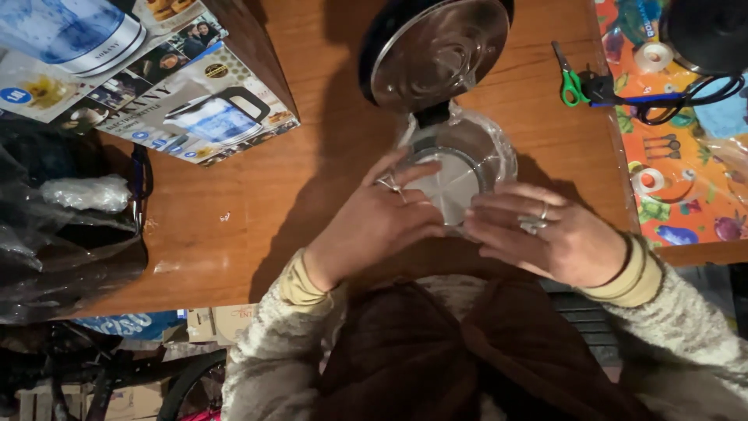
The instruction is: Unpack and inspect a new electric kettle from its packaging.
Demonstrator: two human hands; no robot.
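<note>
Top left of the wooden worktop [312, 148] there's a cardboard box [167, 78] lying at an angle, white and gold-ish with photos of a glass kettle glowing blue printed on its faces, plus small round badges and strips of lettering. Left of that, a dark bag [70, 234] with crinkly clear plastic inside sits at the worktop's edge. Over on the right is a bright orange mat [686, 179] printed with cartoon vegetables and kitchen tools, and on it green-handled scissors [571, 78], a roll of tape [653, 56] and a black cable [678, 101].

The kettle [452, 168] sits in the middle of the worktop, right in front of the person, wrapped in clear plastic film [502, 148], with its shiny steel lid [436, 51] flipped open and pointing away.

Both hands are on it. The left hand [374, 222] has its fingers [409, 173] spread loosely and curled against the left side of the kettle body, touching the film. The right hand [545, 234] lies flatter, fingers [499, 210] close together and only a little bent, pressed against the right side. Rings on both hands. Neither is clenched tight; they cup the kettle between them.
</note>
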